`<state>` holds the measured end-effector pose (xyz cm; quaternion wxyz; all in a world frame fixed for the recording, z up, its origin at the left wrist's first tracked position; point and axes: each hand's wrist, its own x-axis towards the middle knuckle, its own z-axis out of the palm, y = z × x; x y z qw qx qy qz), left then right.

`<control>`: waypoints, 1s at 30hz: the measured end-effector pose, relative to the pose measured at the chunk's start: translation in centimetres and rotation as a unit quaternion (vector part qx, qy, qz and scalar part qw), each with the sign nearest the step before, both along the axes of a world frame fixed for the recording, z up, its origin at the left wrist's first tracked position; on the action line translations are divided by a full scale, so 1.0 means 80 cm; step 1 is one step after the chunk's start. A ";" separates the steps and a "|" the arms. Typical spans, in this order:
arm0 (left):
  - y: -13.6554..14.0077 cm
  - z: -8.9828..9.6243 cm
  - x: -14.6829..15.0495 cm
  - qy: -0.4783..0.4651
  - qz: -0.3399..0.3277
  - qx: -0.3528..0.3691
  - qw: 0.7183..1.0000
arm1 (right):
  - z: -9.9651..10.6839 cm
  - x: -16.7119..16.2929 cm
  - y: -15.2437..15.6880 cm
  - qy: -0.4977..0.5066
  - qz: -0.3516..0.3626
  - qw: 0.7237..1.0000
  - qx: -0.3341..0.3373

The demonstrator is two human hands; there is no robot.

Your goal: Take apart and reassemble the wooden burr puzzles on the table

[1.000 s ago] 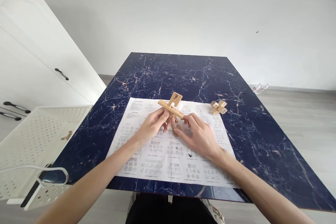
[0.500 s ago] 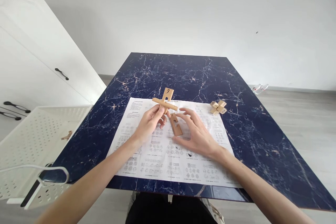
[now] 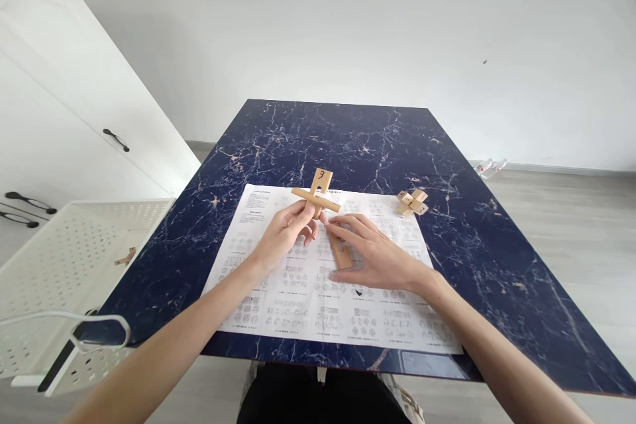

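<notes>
Head view: left hand [image 3: 285,228] has the cross [image 3: 316,197] pinched between thumb and fingers, lifted above the sheet [image 3: 298,298]. Cross is wooden: a flat bar marked 3 points toward the far side, a second bar runs crosswise over it, tilted down to the right. Left's other fingers are curled loosely underneath, not fully visible.

Right hand [image 3: 375,255] is low over the sheet, palm down, fingers bent around the notched bar [image 3: 342,256]. That bar lies just below the cross, near end showing between thumb and fingers, rest partly covered. Can't tell if right is gripping it or just touching.

Sheet is printed with rows of small diagrams, lying on the near half of the blue marbled table [image 3: 322,139]. Second wooden cross [image 3: 412,202], several bars interlocked, sits at the sheet's far right corner, well apart from both hands.

Left of table: white perforated basket [image 3: 59,238], small wooden piece [image 3: 126,256] inside.
</notes>
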<state>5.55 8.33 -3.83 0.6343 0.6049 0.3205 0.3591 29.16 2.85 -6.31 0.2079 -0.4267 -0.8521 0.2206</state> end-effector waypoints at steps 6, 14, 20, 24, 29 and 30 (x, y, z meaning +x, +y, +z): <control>0.002 -0.003 -0.003 0.028 0.003 0.005 1.000 | 0.010 0.005 -0.001 0.077 -0.050 0.996 -0.005; 0.003 -0.011 -0.004 0.066 0.019 -0.007 0.998 | 0.008 0.000 0.006 0.474 -0.172 0.837 -0.210; 0.002 -0.015 -0.002 0.100 0.016 -0.002 0.995 | 0.002 -0.009 0.000 0.483 -0.135 0.841 -0.200; 0.000 -0.011 -0.001 0.112 0.018 0.011 0.993 | 0.001 -0.013 -0.004 0.457 -0.108 0.867 -0.164; -0.006 -0.006 0.000 0.108 0.043 0.020 0.993 | 0.001 -0.015 -0.005 0.456 -0.081 0.880 -0.109; -0.006 -0.005 0.000 0.105 0.046 0.026 0.993 | 0.001 -0.015 -0.005 0.456 -0.079 0.881 -0.101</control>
